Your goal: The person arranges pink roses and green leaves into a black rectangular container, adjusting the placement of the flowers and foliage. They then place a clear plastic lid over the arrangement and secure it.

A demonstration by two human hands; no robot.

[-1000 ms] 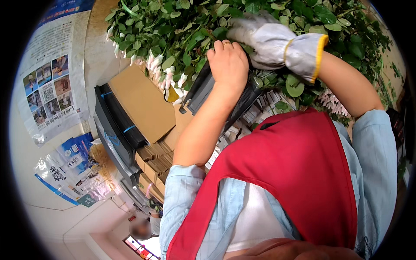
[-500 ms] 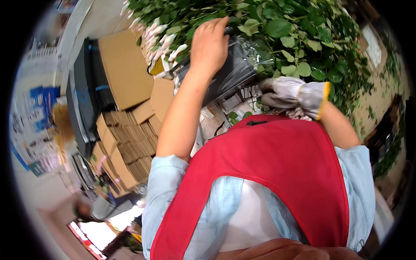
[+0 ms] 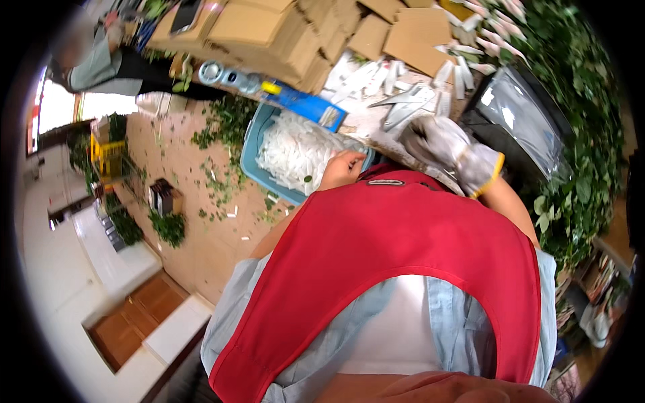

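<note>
My bare left hand (image 3: 341, 170) is low at the right end of a blue plastic bin (image 3: 250, 156), its fingers curled and partly hidden. Small white sleeve-like pieces (image 3: 295, 151) fill the bin. At the bench edge is my right hand (image 3: 449, 152) in a grey-white work glove with a yellow cuff. Its fingers bend inward, and whatever they hold is not visible. Beyond the glove, more white pieces (image 3: 366, 79) and a grey-white tool-like object (image 3: 406, 102) lie on the bench. A black box with clear film (image 3: 517, 114) stands to the right of the glove.
Stacked cardboard (image 3: 262, 30) and a blue box (image 3: 306, 106) lie on the bench. Leafy stems (image 3: 578, 148) and white-sleeved flower heads (image 3: 497, 40) are at right. Another person (image 3: 101, 67) is at upper left. Leaves (image 3: 225, 131) litter the floor, near a yellow crate (image 3: 107, 158).
The view has swung left, bringing the bin and floor into sight. My left hand has left the black box and come down to the bin. My right hand stays near my front.
</note>
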